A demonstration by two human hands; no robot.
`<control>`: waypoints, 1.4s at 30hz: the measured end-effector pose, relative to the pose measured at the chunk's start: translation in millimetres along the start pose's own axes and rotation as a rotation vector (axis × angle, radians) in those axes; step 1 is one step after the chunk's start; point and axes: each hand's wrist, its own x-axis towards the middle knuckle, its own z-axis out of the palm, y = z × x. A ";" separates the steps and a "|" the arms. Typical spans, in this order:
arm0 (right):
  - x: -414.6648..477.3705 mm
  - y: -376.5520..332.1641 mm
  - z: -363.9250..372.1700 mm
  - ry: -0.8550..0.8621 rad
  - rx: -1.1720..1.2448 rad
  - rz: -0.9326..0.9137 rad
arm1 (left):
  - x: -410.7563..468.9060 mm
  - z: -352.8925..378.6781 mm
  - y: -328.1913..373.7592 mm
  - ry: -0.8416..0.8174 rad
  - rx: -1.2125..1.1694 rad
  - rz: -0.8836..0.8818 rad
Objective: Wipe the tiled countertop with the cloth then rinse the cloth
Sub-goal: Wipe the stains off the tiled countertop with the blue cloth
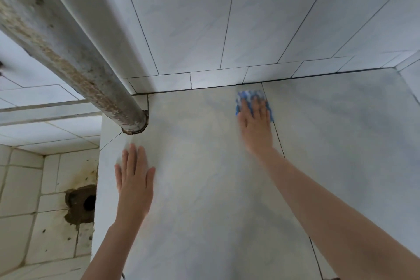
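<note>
The place looked like a tiled washing or utility area in a plain home. Pale marbled tiles with dark grout covered the bench (204, 188) and the wall (204, 18) behind it. A corroded pipe (68, 57) ran into the bench, and a stained drain hole (87, 202) opened in the lower tiled wall.

Your right hand (255, 120) lies flat, fingers spread, pressing a blue and white cloth (252, 100) onto the tiled countertop (204, 188), well to the right of the pipe (68, 57) and close to the back wall (193, 29). The hand and cloth are blurred. Your left hand (134, 179) rests palm down with fingers extended on the countertop, just below the pipe's base. Left of the pipe and lower, a stained tiled surface has a dark hole (83, 202) in it.
</note>
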 end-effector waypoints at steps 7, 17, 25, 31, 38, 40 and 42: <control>-107.6 -47.1 20.6 -0.122 0.166 -0.445 | -11.4 5.6 10.7 0.016 -0.041 0.029; -42.4 68.8 -27.0 0.077 0.095 -0.121 | -20.6 6.8 20.8 -0.019 -0.044 -0.003; -33.8 63.1 -7.6 -0.011 -0.080 -0.071 | -27.8 11.6 23.8 -0.019 -0.014 0.000; -81.5 30.1 -8.2 -0.092 0.041 -0.285 | -28.3 14.0 24.3 0.001 0.018 0.003; -140.6 29.9 -9.4 -0.134 0.070 -0.524 | -28.4 15.5 23.5 0.003 0.043 0.011; -111.1 49.4 -8.9 -0.048 0.031 -0.413 | -29.1 15.9 23.4 0.006 0.053 0.013; -87.3 67.9 -15.1 -0.017 0.007 -0.278 | -28.9 16.9 23.1 0.015 0.065 0.015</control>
